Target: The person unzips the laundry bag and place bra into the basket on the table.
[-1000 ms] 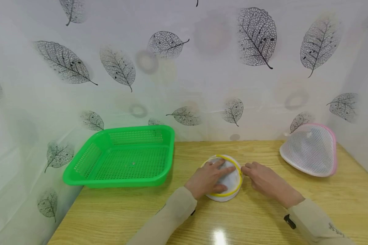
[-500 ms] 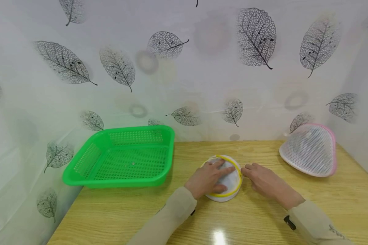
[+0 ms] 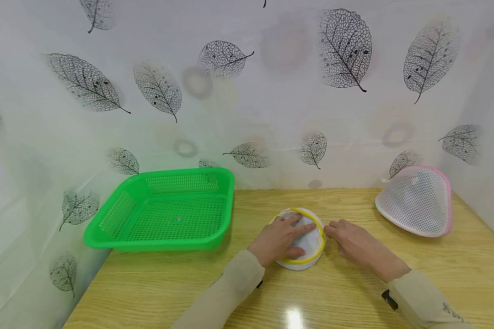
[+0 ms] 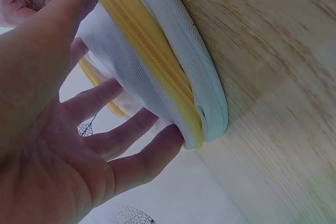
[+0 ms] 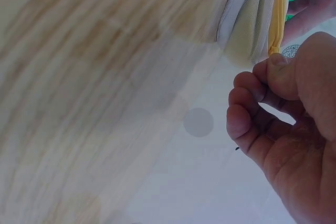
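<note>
A round white mesh laundry bag (image 3: 312, 244) with a yellow zipper (image 3: 319, 250) lies flat on the table in the head view. My left hand (image 3: 277, 241) rests on its top with the fingers spread and covers its left part. In the left wrist view those fingers (image 4: 149, 156) touch the white mesh (image 4: 123, 59) inside the yellow zipper band. At the bag's right edge, my right hand (image 3: 356, 242) pinches the zipper's end between thumb and index finger. The right wrist view shows this pinch right below the yellow zipper end (image 5: 275, 43); the pull itself is hidden by the fingertips.
A green plastic basket (image 3: 160, 244) stands at the left of the wooden table (image 3: 333, 297). A white mesh bag with pink trim (image 3: 416, 201) leans at the back right. Behind the table hangs a white curtain (image 3: 263, 109) printed with leaves.
</note>
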`<state>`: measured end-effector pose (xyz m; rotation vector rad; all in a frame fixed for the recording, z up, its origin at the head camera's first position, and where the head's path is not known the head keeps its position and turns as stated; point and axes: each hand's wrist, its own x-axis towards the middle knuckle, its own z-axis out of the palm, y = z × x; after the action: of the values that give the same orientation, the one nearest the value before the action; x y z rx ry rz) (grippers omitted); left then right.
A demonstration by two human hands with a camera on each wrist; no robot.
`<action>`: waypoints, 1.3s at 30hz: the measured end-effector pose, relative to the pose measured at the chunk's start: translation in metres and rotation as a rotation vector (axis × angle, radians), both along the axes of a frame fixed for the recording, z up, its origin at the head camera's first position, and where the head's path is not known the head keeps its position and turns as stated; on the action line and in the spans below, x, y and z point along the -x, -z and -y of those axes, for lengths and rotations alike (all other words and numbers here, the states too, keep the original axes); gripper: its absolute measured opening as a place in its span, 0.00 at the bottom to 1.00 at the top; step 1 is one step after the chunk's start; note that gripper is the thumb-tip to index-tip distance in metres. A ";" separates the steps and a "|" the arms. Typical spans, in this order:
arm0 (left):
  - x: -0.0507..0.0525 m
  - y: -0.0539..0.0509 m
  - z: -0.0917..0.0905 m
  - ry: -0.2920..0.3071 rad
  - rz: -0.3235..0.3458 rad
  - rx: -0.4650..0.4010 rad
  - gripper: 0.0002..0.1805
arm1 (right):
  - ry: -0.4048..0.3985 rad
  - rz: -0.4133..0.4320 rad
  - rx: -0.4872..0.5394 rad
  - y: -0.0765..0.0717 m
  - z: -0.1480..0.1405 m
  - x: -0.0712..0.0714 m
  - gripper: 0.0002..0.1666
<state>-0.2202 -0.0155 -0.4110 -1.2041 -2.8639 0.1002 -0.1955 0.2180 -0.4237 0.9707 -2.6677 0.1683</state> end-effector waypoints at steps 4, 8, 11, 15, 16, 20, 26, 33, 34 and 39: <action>0.000 0.000 0.000 -0.003 0.007 0.008 0.38 | 0.002 -0.003 0.002 0.000 0.000 -0.001 0.21; -0.002 -0.001 0.000 -0.018 0.015 -0.016 0.38 | 0.013 -0.010 0.002 0.000 0.001 -0.001 0.20; -0.005 0.000 0.000 -0.039 -0.002 -0.031 0.37 | 0.015 -0.015 0.006 0.000 0.001 -0.002 0.20; -0.010 0.000 0.001 -0.040 -0.120 -0.010 0.38 | 0.019 -0.023 0.021 -0.002 0.001 -0.001 0.21; -0.011 -0.001 0.002 -0.029 -0.166 -0.008 0.38 | 0.018 -0.028 0.027 -0.003 0.001 0.000 0.21; -0.007 -0.006 0.003 0.053 -0.304 -0.064 0.44 | 0.015 -0.066 0.039 -0.008 0.000 0.005 0.20; 0.006 -0.007 0.005 0.115 -0.145 -0.080 0.54 | -0.018 -0.121 0.030 -0.015 -0.002 0.011 0.20; 0.018 -0.006 0.005 0.096 0.142 -0.078 0.52 | -0.034 -0.110 -0.009 -0.017 -0.003 0.015 0.21; 0.019 -0.006 0.004 0.090 0.158 -0.074 0.52 | -0.029 -0.105 -0.020 -0.017 -0.003 0.015 0.21; 0.019 -0.008 0.001 0.058 0.206 -0.064 0.52 | -0.019 -0.077 -0.049 -0.016 -0.007 0.016 0.20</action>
<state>-0.2396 -0.0167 -0.4034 -1.3585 -2.9731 -0.1241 -0.2115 0.2246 -0.4080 0.9976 -2.6043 0.0690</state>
